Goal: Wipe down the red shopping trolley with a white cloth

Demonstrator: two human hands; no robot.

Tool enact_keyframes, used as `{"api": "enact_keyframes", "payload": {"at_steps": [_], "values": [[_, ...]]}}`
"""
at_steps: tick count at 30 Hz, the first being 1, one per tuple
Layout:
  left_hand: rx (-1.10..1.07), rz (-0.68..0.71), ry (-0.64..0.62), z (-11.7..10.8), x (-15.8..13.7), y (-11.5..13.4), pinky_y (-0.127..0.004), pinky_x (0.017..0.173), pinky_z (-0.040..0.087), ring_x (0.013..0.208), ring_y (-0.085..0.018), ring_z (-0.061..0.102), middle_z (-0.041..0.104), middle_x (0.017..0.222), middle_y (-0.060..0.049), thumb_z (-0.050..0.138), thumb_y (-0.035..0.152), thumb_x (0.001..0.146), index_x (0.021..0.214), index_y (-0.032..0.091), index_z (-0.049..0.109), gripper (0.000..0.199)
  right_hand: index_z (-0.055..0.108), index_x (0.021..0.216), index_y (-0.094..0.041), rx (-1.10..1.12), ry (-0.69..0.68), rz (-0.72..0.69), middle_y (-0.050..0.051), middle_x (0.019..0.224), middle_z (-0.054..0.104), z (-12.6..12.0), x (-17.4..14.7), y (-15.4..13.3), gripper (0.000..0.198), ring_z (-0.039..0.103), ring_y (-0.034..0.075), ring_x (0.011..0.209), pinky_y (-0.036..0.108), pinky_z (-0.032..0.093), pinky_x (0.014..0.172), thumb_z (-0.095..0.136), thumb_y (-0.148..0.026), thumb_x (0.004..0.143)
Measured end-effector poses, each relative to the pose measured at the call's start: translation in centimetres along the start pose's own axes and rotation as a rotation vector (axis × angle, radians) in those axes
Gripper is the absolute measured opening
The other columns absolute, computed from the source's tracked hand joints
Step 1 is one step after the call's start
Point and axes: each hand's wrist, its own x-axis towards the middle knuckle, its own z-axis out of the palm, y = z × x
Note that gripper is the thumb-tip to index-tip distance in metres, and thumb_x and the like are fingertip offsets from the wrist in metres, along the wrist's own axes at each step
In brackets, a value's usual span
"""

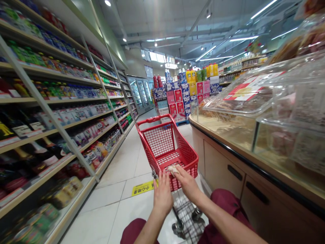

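In front of me stands a red plastic shopping cart (194, 161) with a grid basket and a dark wire rack below. My right hand (187, 182) presses a small crumpled whitish cloth (173, 170) at the basket's near rim; the cloth lies under its fingers. Just to the left, my left hand (163, 194) is stretched flat, its fingers at the same rim with no object visible in them. The basket holds nothing that I can see.
Tall drink shelves (63, 127) line the left side. A display counter (223, 156) with packaged food runs close on the right. Stacked drink cartons (176, 101) stand ahead. A yellow sticker (143, 188) is on the tiled floor (106, 196).
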Motion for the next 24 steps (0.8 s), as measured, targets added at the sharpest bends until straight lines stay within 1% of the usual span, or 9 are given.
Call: {"api": "enact_keyframes", "payload": {"at_steps": [5, 8, 11, 14, 16, 17, 21, 22, 24], "values": [[-0.004, -0.014, 0.025, 0.2, 0.0, 0.2, -0.049, 0.104, 0.013, 0.131, -0.023, -0.001, 0.005, 0.144, -0.007, 0.037, 0.007, 0.06, 0.134, 0.013, 0.015, 0.077, 0.047, 0.121, -0.023, -0.08, 0.096, 0.224, 0.007, 0.128, 0.045, -1.5, -0.2, 3.6, 0.05, 0.036, 0.019, 0.121, 0.039, 0.036, 0.097, 0.036, -0.003, 0.076], [0.003, -0.007, 0.028, 0.3, 0.0, 0.3, -0.049, 0.104, 0.014, 0.131, -0.024, 0.0, 0.004, 0.144, -0.007, 0.037, 0.008, 0.061, 0.134, 0.012, 0.014, 0.077, 0.043, 0.124, -0.022, -0.051, 0.05, 0.136, 0.007, 0.13, 0.042, -0.8, -0.4, 2.0, 0.056, 0.031, 0.018, 0.124, 0.037, 0.035, 0.098, 0.035, 0.001, 0.074], [0.019, 0.004, 0.022, 0.2, -0.1, 0.2, -0.05, 0.104, 0.014, 0.131, -0.024, 0.0, 0.004, 0.144, -0.007, 0.038, 0.009, 0.061, 0.134, 0.012, 0.014, 0.078, 0.045, 0.123, -0.021, -0.016, -0.004, 0.017, 0.008, 0.129, 0.043, 0.0, -0.3, 0.1, 0.054, 0.033, 0.017, 0.123, 0.034, 0.035, 0.099, 0.036, 0.001, 0.074], [0.009, 0.002, 0.025, 0.2, -0.1, 0.1, -0.05, 0.104, 0.013, 0.131, -0.023, 0.0, 0.004, 0.144, -0.007, 0.038, 0.008, 0.061, 0.134, 0.012, 0.015, 0.077, 0.05, 0.118, -0.018, -0.062, 0.034, 0.109, 0.01, 0.127, 0.046, -0.3, -0.1, 0.9, 0.046, 0.037, 0.019, 0.12, 0.037, 0.036, 0.097, 0.038, -0.002, 0.077], [0.003, 0.0, 0.028, 0.2, -0.1, 0.2, -0.05, 0.104, 0.012, 0.131, -0.023, 0.001, 0.005, 0.143, -0.007, 0.037, 0.008, 0.063, 0.134, 0.012, 0.015, 0.075, 0.051, 0.118, -0.016, -0.102, 0.068, 0.199, 0.012, 0.127, 0.046, -0.7, -0.1, 1.8, 0.044, 0.037, 0.021, 0.12, 0.039, 0.036, 0.097, 0.038, -0.003, 0.078], [0.004, 0.0, 0.029, 0.2, -0.1, 0.3, -0.05, 0.104, 0.012, 0.131, -0.023, 0.001, 0.006, 0.143, -0.007, 0.037, 0.008, 0.064, 0.134, 0.012, 0.015, 0.074, 0.05, 0.118, -0.016, -0.109, 0.069, 0.203, 0.012, 0.127, 0.045, -0.7, -0.2, 1.9, 0.044, 0.035, 0.021, 0.121, 0.039, 0.036, 0.097, 0.038, -0.003, 0.078], [0.024, 0.005, 0.025, 0.2, -0.1, 0.2, -0.051, 0.104, 0.011, 0.131, -0.023, 0.001, 0.006, 0.143, -0.007, 0.035, 0.009, 0.066, 0.134, 0.012, 0.014, 0.071, 0.049, 0.12, -0.017, -0.062, -0.016, 0.016, 0.009, 0.128, 0.044, -0.2, -0.1, 0.6, 0.047, 0.032, 0.019, 0.123, 0.036, 0.034, 0.099, 0.038, -0.002, 0.077], [0.028, 0.01, 0.024, 0.2, -0.1, 0.2, -0.051, 0.104, 0.011, 0.131, -0.023, 0.001, 0.005, 0.143, -0.007, 0.035, 0.009, 0.066, 0.134, 0.012, 0.014, 0.072, 0.05, 0.119, -0.017, -0.054, -0.03, -0.006, 0.009, 0.128, 0.045, -0.2, 0.0, 0.6, 0.046, 0.034, 0.019, 0.122, 0.035, 0.035, 0.099, 0.039, -0.002, 0.077], [0.03, 0.017, 0.024, 0.1, -0.1, 0.1, -0.051, 0.104, 0.011, 0.131, -0.023, 0.001, 0.005, 0.143, -0.007, 0.036, 0.008, 0.066, 0.134, 0.013, 0.014, 0.072, 0.052, 0.116, -0.016, -0.07, -0.024, 0.044, 0.011, 0.126, 0.047, -0.6, 0.2, 1.3, 0.044, 0.037, 0.019, 0.12, 0.036, 0.036, 0.097, 0.039, -0.002, 0.077]]}}
